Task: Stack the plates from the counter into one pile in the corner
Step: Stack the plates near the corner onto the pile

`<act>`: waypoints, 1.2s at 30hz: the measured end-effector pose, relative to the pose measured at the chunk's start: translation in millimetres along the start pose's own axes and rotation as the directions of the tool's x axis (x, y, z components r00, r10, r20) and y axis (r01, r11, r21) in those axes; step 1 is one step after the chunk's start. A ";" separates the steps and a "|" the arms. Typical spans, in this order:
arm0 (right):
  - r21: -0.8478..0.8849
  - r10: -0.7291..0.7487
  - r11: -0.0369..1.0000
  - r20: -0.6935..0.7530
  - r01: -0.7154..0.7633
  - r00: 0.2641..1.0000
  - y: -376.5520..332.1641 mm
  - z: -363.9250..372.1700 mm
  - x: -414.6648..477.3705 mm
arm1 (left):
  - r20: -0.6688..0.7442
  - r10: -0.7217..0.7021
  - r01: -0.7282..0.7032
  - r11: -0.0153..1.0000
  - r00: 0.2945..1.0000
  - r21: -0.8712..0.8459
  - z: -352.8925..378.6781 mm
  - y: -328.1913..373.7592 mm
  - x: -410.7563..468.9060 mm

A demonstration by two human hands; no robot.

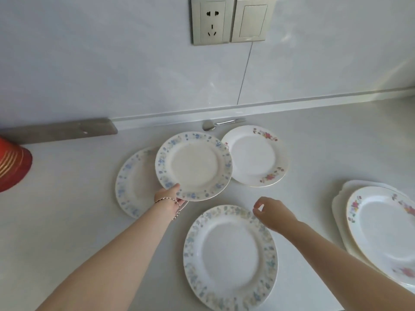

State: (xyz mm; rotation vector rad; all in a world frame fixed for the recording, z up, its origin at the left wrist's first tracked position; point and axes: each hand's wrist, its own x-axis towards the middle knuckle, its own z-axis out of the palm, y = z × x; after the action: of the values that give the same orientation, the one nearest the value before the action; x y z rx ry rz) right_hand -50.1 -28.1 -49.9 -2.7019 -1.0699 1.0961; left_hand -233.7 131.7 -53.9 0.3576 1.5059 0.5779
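My left hand [171,197] grips the near rim of a blue-flowered plate [193,165], held above the counter and overlapping a second blue-flowered plate [132,182] that lies flat to its left. A third blue-flowered plate [230,257] lies close to me. My right hand [270,213] hovers over its far right rim, fingers curled and apart, holding nothing. Behind, a red-flowered plate [256,154] lies flat. At the right edge, another red-flowered plate [386,230] rests on a pile of white plates [341,207].
A metal spoon [221,124] lies by the wall behind the plates. A red container [12,164] stands at the far left. On the wall hang a socket [211,20] and a switch [253,19]. A grey strip [60,130] runs along the counter's back left.
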 end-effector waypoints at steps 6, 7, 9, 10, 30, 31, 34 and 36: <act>0.037 0.095 0.995 -0.046 -0.093 0.994 23.6 -2.2 -11.6 | 0.009 0.002 -0.002 0.998 1.000 0.059 0.1 0.9 3.0; 0.044 0.108 0.993 -0.053 -0.106 0.993 30.4 -4.5 -15.0 | 0.020 0.018 -0.019 0.997 1.000 0.071 0.6 0.7 0.7; 0.068 0.126 0.990 -0.071 -0.121 0.989 47.7 -10.0 -20.7 | 0.063 0.058 -0.064 0.993 0.996 0.100 3.7 -2.7 -7.1; 0.090 0.132 0.988 -0.083 -0.124 0.988 57.8 -13.4 -23.7 | 0.093 0.076 -0.086 0.990 0.993 0.112 7.8 -5.8 -11.3; 0.424 0.433 0.850 -0.226 -0.312 0.873 385.0 -75.9 -108.8 | 0.474 -0.077 -0.156 0.887 0.877 0.434 215.8 -221.1 -186.5; 0.424 0.436 0.848 -0.218 -0.318 0.873 392.8 -76.1 -109.7 | 0.466 -0.096 -0.143 0.881 0.880 0.451 221.6 -228.8 -188.9; 0.440 0.453 0.833 -0.193 -0.336 0.870 413.7 -77.5 -112.2 | 0.440 -0.152 -0.096 0.865 0.885 0.492 238.0 -251.0 -193.2; 0.447 0.458 0.827 -0.183 -0.341 0.870 421.3 -76.6 -112.0 | 0.422 -0.169 -0.081 0.855 0.891 0.512 244.3 -260.0 -192.7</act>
State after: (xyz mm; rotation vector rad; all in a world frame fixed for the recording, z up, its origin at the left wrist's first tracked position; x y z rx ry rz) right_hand 187.4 -401.4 -40.5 -2.6764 -0.1901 0.8064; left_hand 49.3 -157.5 -27.8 0.8173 1.1816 0.0168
